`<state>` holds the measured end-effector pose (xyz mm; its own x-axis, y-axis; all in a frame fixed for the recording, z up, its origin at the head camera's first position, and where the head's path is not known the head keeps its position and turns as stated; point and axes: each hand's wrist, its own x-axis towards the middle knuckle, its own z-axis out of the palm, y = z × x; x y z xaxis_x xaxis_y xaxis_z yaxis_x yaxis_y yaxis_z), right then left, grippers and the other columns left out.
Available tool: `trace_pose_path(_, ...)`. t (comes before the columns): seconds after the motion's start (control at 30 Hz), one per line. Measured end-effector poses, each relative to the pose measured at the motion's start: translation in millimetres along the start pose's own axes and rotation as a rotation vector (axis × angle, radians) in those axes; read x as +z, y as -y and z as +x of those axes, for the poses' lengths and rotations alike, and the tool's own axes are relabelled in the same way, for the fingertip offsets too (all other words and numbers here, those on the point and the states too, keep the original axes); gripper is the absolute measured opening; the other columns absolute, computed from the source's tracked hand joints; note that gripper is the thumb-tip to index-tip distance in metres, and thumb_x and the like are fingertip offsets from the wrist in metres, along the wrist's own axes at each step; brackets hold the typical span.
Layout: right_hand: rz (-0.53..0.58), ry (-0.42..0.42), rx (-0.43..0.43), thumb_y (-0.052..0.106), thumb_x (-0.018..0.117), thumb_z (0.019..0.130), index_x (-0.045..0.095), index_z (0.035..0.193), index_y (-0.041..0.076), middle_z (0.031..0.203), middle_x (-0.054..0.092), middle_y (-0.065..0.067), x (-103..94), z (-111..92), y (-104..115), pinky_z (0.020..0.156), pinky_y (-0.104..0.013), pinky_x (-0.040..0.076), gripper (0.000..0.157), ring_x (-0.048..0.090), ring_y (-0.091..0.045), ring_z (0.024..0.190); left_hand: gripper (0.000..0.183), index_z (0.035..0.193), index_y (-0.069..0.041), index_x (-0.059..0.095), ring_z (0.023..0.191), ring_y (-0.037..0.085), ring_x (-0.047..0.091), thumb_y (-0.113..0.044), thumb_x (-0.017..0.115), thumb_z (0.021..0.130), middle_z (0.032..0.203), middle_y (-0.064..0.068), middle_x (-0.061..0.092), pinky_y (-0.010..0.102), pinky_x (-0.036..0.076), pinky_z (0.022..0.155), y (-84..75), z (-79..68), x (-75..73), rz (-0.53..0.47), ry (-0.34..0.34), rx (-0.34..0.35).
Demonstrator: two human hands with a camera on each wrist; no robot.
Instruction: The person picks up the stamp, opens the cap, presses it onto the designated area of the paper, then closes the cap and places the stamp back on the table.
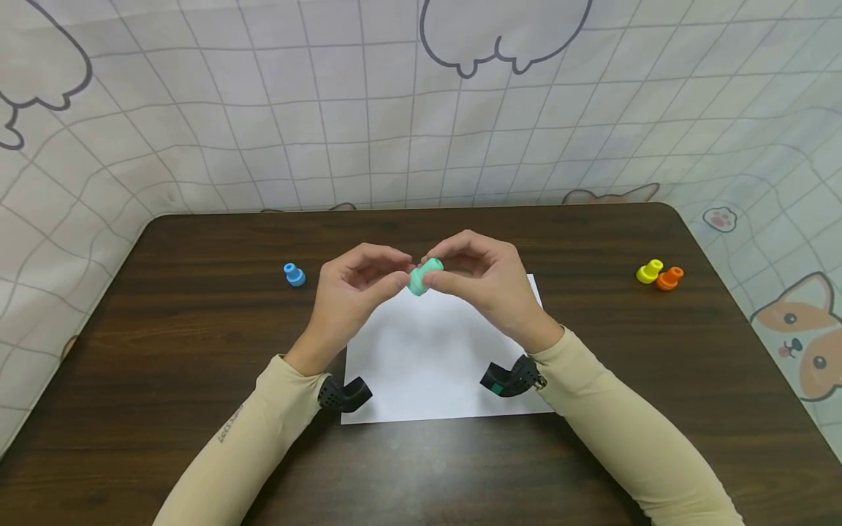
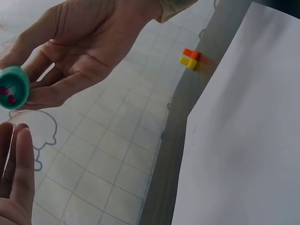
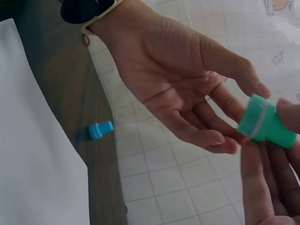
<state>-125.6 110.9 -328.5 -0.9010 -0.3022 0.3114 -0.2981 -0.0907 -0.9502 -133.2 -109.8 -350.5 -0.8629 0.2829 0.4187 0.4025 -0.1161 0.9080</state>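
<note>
My right hand pinches a mint-green toy stamp between thumb and fingers, over the top edge of a white sheet of paper. In the left wrist view, two red cherries show on the round end of the stamp. The left hand has its fingers loosely bent close to the stamp's other end; in the right wrist view its thumb tip lies beside the green rim. Whether it touches cannot be told.
A blue stamp stands on the dark wooden table to the left. On the right, a yellow stamp and an orange one sit side by side. Behind the table hangs a white grid-patterned cloth.
</note>
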Motion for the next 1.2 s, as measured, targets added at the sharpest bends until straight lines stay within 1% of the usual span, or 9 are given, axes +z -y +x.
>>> trace_pose_path(0.07, -0.018, 0.036, 0.039, 0.004, 0.080, 0.087, 0.072, 0.109, 0.003, 0.103, 0.075, -0.001, -0.3, 0, 1, 0.086, -0.034, 0.066, 0.023, 0.075, -0.020, 0.090, 0.026, 0.114, 0.009, 0.066, 0.099, 0.012, 0.073, 0.003, 0.074, 0.090, 0.105, -0.008, 0.075, 0.024, 0.064, 0.091, -0.9, 0.0, -1.5, -0.001, 0.003, -0.007)
trace_pose_path(0.13, -0.052, 0.058, 0.054, 0.005, 0.080, 0.087, 0.072, 0.110, 0.002, 0.103, 0.075, -0.002, -0.7, 0, 1, 0.086, -0.034, 0.066, 0.025, 0.075, -0.021, 0.092, 0.026, 0.113, 0.009, 0.066, 0.097, 0.012, 0.072, 0.003, 0.075, 0.090, 0.104, -0.007, 0.074, 0.024, 0.064, 0.089, -1.5, 0.1, -2.6, -0.008, 0.016, -0.014)
trace_pose_path(0.3, -0.082, 0.071, 0.034, 0.005, 0.081, 0.087, 0.074, 0.112, 0.002, 0.105, 0.076, -0.001, -1.8, 0, 1, 0.088, -0.037, 0.066, 0.027, 0.075, -0.024, 0.095, 0.027, 0.111, 0.009, 0.067, 0.095, 0.012, 0.073, 0.003, 0.078, 0.087, 0.104, -0.004, 0.074, 0.025, 0.065, 0.087, -1.1, 1.0, -3.2, -0.014, 0.044, -0.045)
trace_pose_path(0.43, -0.077, 0.071, 0.020, 0.002, 0.081, 0.086, 0.075, 0.114, 0.001, 0.106, 0.075, 0.000, -2.9, 1, 0, 0.088, -0.035, 0.066, 0.028, 0.075, -0.021, 0.097, 0.027, 0.112, 0.007, 0.070, 0.095, 0.012, 0.074, 0.002, 0.079, 0.087, 0.104, -0.006, 0.076, 0.026, 0.065, 0.087, -0.7, 1.8, -3.0, 0.007, 0.057, -0.078)
trace_pose_path(0.53, -0.068, 0.065, 0.033, 0.002, 0.081, 0.086, 0.074, 0.115, 0.001, 0.105, 0.074, -0.001, -2.9, 1, 0, 0.086, -0.033, 0.066, 0.030, 0.074, -0.020, 0.093, 0.028, 0.113, 0.006, 0.071, 0.097, 0.012, 0.075, 0.001, 0.080, 0.087, 0.105, -0.007, 0.077, 0.028, 0.065, 0.089, -1.0, 1.9, -2.8, 0.013, 0.069, -0.095)
trace_pose_path(0.73, -0.059, 0.047, 0.051, 0.004, 0.084, 0.085, 0.073, 0.106, 0.005, 0.099, 0.075, -0.001, -1.6, 2, -2, 0.083, -0.032, 0.065, 0.024, 0.074, -0.019, 0.086, 0.030, 0.116, 0.002, 0.073, 0.099, 0.014, 0.077, -0.003, 0.081, 0.087, 0.107, -0.007, 0.078, 0.031, 0.065, 0.092, -2.0, 0.7, -3.3, -0.012, 0.092, -0.133)
trace_pose_path(0.9, -0.066, 0.049, 0.044, 0.005, 0.084, 0.084, 0.073, 0.099, 0.006, 0.093, 0.075, 0.000, -2.2, 3, -6, 0.081, -0.031, 0.064, 0.019, 0.073, -0.018, 0.082, 0.032, 0.117, 0.004, 0.072, 0.098, 0.013, 0.077, -0.004, 0.081, 0.087, 0.108, -0.006, 0.078, 0.031, 0.065, 0.093, -1.9, 0.6, -4.2, -0.030, 0.108, -0.152)
trace_pose_path(1.03, -0.073, 0.053, 0.047, 0.005, 0.085, 0.083, 0.073, 0.098, 0.005, 0.092, 0.075, 0.000, -3.3, 3, -8, 0.081, -0.031, 0.064, 0.020, 0.073, -0.018, 0.081, 0.032, 0.118, 0.005, 0.071, 0.096, 0.013, 0.076, -0.003, 0.080, 0.088, 0.108, -0.006, 0.078, 0.031, 0.065, 0.091, -1.9, 0.7, -4.8, -0.025, 0.129, -0.153)
trace_pose_path(1.2, -0.053, 0.060, 0.054, 0.004, 0.086, 0.082, 0.072, 0.098, 0.003, 0.091, 0.075, 0.000, -3.1, 4, -10, 0.081, -0.031, 0.065, 0.021, 0.073, -0.018, 0.079, 0.031, 0.116, 0.003, 0.072, 0.096, 0.014, 0.076, -0.003, 0.081, 0.087, 0.107, -0.006, 0.077, 0.030, 0.065, 0.090, -3.3, 0.4, -5.0, -0.013, 0.140, -0.155)
